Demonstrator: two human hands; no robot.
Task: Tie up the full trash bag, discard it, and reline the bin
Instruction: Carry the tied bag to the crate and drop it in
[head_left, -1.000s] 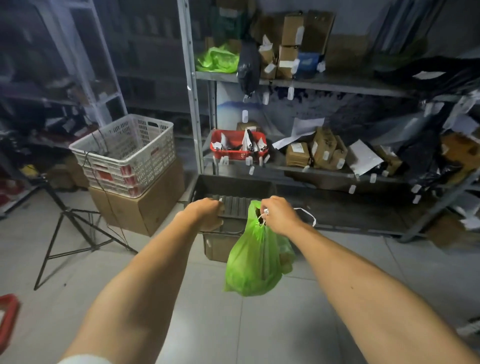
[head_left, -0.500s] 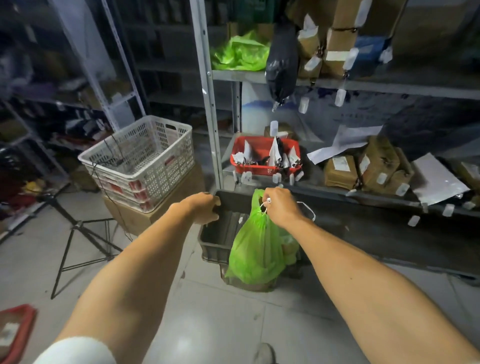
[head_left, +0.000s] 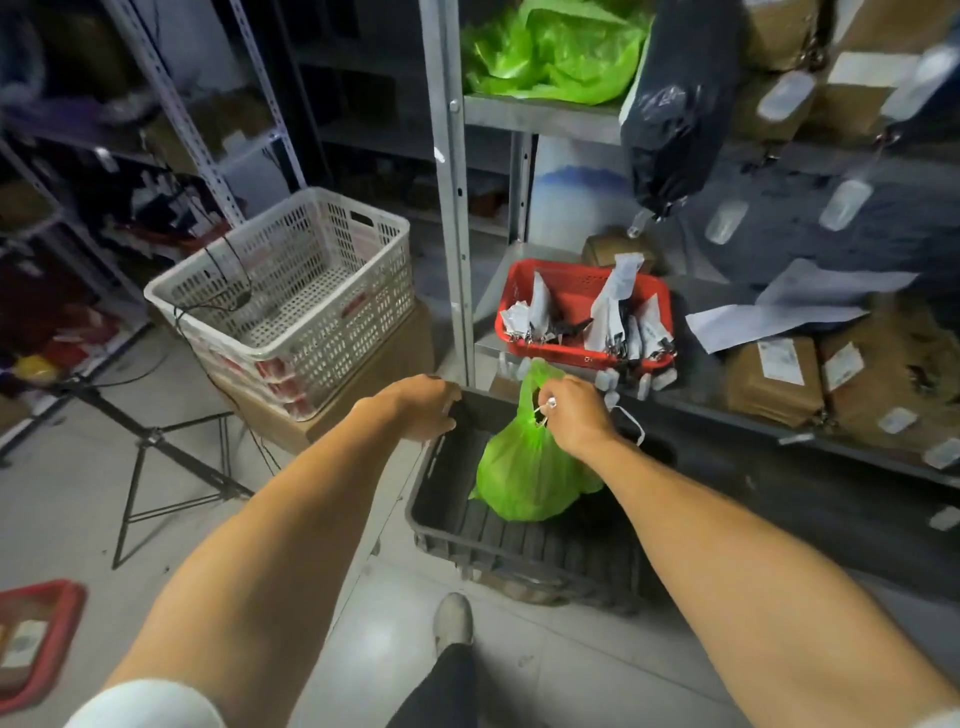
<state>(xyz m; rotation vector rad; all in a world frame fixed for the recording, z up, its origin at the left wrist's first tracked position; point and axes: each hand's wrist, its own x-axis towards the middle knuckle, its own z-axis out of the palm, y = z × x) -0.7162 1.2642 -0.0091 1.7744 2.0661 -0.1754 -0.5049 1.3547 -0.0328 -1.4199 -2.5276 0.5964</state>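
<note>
Head view shows our right hand (head_left: 574, 415) grasping the tied top of the green bag (head_left: 530, 478), which hangs over the dark crate (head_left: 441, 525) at about 12 o'clock from our foot. Our left hand (head_left: 423, 408) grips the crate's far left corner. At 10 o'clock stands a white basket (head_left: 291, 291), at 1 o'clock a red tray (head_left: 571, 291).

The trash bag (head_left: 524, 473) near the middle is bright green, and so is the crumpled plastic (head_left: 556, 52) on the far shelf. Beneath the bag, the ribbed crate (head_left: 452, 525) is dark grey. At far right the small basket (head_left: 571, 291) is red; at left the perforated basket (head_left: 291, 291) is white, on a brown carton (head_left: 363, 384). The floor (head_left: 67, 499) is pale grey tile.
</note>
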